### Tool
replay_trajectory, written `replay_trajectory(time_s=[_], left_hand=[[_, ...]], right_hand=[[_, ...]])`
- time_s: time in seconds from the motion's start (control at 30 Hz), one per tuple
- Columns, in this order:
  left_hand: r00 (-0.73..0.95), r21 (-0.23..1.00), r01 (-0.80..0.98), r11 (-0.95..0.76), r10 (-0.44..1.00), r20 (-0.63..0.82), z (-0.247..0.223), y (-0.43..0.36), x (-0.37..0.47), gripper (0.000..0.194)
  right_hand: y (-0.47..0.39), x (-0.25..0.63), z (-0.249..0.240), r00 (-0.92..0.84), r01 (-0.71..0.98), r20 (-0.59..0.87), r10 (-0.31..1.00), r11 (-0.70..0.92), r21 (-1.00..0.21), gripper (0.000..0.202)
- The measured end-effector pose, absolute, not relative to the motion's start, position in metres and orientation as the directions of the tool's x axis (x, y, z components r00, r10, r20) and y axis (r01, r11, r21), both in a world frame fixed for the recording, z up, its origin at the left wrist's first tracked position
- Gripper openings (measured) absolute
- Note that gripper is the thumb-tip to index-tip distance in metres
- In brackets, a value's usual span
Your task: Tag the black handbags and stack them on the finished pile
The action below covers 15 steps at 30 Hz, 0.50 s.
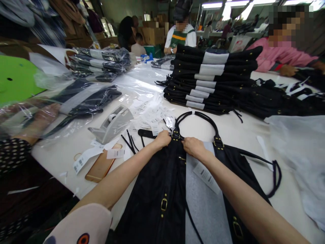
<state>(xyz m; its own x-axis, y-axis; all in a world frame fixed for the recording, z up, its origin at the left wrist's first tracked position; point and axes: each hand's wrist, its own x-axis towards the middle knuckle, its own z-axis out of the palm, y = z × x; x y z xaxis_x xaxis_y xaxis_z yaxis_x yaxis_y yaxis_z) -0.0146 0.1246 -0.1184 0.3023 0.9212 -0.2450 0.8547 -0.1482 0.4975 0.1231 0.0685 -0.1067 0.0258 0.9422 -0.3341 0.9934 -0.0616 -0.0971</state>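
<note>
A black handbag [157, 189] with brass buckles lies flat before me, its looped handle [215, 127] pointing away. Down its front runs a grey padding strip [205, 210], with a white printed label [207, 176] on it. At the bag's top edge, by the left handle base, my left hand [163, 139] is closed with fingers pinched on the bag. Just right of that handle base my right hand [194, 146] also pinches the top edge. A small clear and silver packet [169, 122] lies by the handle, beyond my left hand.
Stacked black bags [215, 78] stand behind the handle. Scattered white labels [149, 112], a grey tape dispenser [111, 125] and a gold phone case [103, 166] lie left. A co-worker's hand [47, 115] holds a plastic-wrapped bag [83, 98]. White plastic sheeting [302, 149] lies right.
</note>
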Motion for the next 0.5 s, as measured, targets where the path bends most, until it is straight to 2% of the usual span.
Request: replay_trajectory(time_s=[0.13,0.37,0.43,0.5], left_hand=[[0.265,0.464,0.874,-0.142,0.94,-0.213,-0.134,0.15,-0.024,0.012],[0.108,0.357,0.932,-0.058,0.987,-0.121,-0.111,0.185,-0.095,0.006],[0.082,0.457,0.888,-0.044,0.995,-0.065,-0.108,0.181,-0.092,0.008],[0.093,0.646,0.764,0.0,0.99,-0.11,-0.11,0.17,-0.074,0.008]], right_hand=[[0.071,0.125,-0.11,0.02,0.992,-0.35,0.936,-0.061,-0.106,0.039],[0.068,0.128,-0.115,0.036,0.986,-0.336,0.941,-0.088,-0.14,0.041],[0.068,0.128,-0.114,0.033,0.985,-0.334,0.942,-0.088,-0.151,0.041],[0.069,0.127,-0.112,0.03,0.985,-0.336,0.941,-0.085,-0.148,0.04]])
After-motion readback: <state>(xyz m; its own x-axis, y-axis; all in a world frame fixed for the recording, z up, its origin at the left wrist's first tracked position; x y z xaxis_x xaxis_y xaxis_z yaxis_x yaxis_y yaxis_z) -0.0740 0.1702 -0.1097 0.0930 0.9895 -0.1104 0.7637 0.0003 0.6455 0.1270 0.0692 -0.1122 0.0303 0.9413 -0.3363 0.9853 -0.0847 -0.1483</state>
